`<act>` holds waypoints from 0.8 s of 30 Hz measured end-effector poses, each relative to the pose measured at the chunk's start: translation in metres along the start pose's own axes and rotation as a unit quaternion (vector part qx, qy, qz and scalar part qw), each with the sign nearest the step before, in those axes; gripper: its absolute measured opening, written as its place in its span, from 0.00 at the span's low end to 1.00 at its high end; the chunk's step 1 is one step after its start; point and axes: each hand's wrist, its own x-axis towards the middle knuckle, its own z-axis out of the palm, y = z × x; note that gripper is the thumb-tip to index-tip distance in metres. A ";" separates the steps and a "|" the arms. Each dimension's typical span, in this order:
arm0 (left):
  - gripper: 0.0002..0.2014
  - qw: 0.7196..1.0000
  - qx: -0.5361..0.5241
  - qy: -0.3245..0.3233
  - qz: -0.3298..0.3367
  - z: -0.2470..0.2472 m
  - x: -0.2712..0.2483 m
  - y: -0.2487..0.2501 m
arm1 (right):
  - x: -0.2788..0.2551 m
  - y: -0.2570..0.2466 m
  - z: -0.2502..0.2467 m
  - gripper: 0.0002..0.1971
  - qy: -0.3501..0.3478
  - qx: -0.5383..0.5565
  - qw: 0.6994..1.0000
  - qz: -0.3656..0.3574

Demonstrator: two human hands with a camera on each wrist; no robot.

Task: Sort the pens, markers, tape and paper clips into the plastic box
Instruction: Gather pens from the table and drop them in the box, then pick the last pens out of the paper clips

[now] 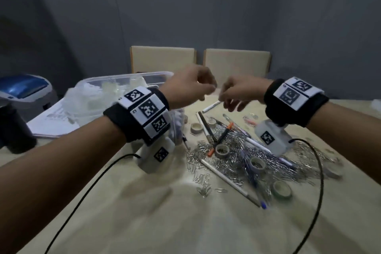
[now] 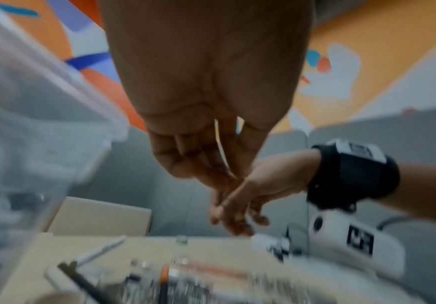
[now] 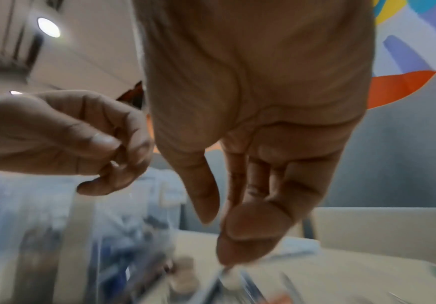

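Observation:
Both hands hover close together over the far side of the beige table (image 1: 165, 212). My left hand (image 1: 208, 90) has its thumb pressed to curled fingers (image 3: 118, 160); whether something small is pinched cannot be told. My right hand (image 1: 226, 101) hangs with loose fingers (image 3: 224, 236) and holds nothing. Under it a white pen (image 1: 211, 106) lies on the table. A heap of paper clips (image 1: 233, 150) is mixed with pens (image 1: 226, 180), an orange-capped marker (image 1: 221, 140) and tape rolls (image 1: 222, 150). The clear plastic box (image 1: 127, 77) stands at the back left.
Papers (image 1: 55, 121), a blue-and-white device (image 1: 24, 88) and a black cylinder (image 1: 14, 130) sit at the left. A clear plastic bag (image 1: 177, 121) lies below my left wrist. Two chair backs (image 1: 162, 59) stand behind the table. Wrist-camera cables (image 1: 317, 171) trail across it.

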 end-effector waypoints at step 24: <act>0.17 0.850 0.307 -0.331 0.270 0.163 -0.006 -0.023 | -0.048 0.154 0.031 0.04 0.027 -0.132 0.990 0.032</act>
